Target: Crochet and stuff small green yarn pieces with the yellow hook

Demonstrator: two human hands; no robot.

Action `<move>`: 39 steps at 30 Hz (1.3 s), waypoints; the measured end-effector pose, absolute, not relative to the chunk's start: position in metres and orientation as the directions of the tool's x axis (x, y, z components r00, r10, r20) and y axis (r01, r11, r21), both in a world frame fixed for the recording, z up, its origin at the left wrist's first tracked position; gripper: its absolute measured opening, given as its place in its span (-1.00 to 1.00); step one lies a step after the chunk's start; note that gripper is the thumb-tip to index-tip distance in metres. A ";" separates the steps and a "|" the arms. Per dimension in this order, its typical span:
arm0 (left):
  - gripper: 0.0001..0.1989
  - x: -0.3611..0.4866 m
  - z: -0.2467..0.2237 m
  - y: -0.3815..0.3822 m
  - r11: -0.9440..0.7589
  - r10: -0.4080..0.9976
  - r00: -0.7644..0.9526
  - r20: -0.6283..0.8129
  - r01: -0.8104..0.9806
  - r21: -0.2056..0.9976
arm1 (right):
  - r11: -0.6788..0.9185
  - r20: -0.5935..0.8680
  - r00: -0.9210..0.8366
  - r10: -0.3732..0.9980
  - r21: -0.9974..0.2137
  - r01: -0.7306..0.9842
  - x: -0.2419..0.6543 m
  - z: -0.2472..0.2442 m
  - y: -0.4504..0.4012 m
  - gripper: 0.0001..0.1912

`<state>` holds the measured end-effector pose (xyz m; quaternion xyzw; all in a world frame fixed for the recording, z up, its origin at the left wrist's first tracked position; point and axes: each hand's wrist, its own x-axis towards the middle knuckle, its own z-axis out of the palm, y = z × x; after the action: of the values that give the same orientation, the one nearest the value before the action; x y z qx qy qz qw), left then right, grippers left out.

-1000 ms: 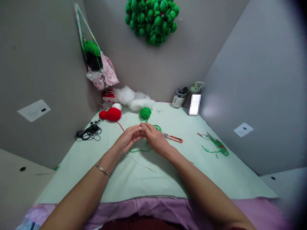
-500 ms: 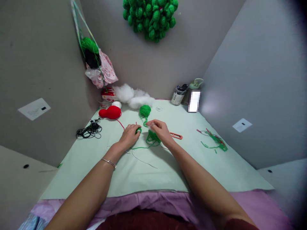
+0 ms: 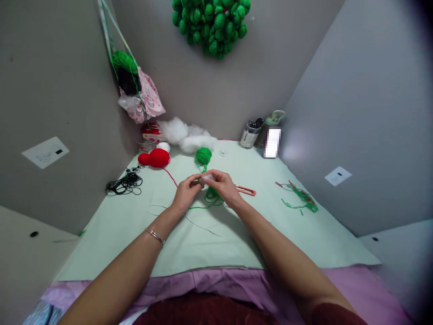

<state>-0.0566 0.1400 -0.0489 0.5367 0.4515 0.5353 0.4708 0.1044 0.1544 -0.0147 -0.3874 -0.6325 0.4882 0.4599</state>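
Note:
My left hand (image 3: 186, 192) is closed on a small green knitted piece, mostly hidden by the fingers. Fingertip to fingertip with it, my right hand (image 3: 225, 186) pinches a white tuft of stuffing (image 3: 209, 177) against the piece. Loose green yarn (image 3: 212, 196) lies under my right hand, and one strand runs left beneath my left hand. Just beyond the hands sits a green yarn ball (image 3: 203, 156). An orange cutter (image 3: 246, 190) lies right of my right hand. A thin pale cord (image 3: 203, 227) curves over the table near my left wrist.
Red yarn (image 3: 155, 158) and tangled black cord (image 3: 126, 183) lie on the left. White stuffing (image 3: 182, 134) is heaped at the back. A pen holder (image 3: 249, 136) and a phone (image 3: 272, 143) stand at back right. Green and red scraps (image 3: 304, 198) lie on the right.
My left hand has moved right and slightly up with the green piece, meeting my right hand. The white tuft is now against the piece. The view has shifted slightly.

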 end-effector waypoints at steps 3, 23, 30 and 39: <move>-0.59 -0.054 -0.047 0.137 -0.145 0.989 0.027 0.147 -0.070 0.987 | 0.243 0.222 -0.222 0.949 -0.967 0.074 0.106 -0.018 0.158 -0.76; -0.58 -0.051 -0.043 0.132 -0.069 0.997 0.006 0.074 -0.301 0.951 | 0.473 0.419 -0.220 0.881 -0.791 0.387 0.106 -0.023 0.155 -0.91; -0.54 -0.054 -0.042 0.133 -0.034 0.999 -0.019 0.030 -0.304 0.952 | 0.538 0.444 -0.314 0.839 -0.760 0.365 0.103 -0.024 0.150 -0.74; -0.59 -0.055 -0.039 0.134 -0.078 0.992 -0.115 0.047 -0.288 0.955 | 0.522 0.442 -0.313 0.841 -0.813 0.256 0.100 -0.021 0.150 -0.94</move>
<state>-0.0552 0.1340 -0.0388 0.4091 0.4306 0.6098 0.5248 0.1005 0.1496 -0.0208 -0.3686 -0.7441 0.3208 0.4556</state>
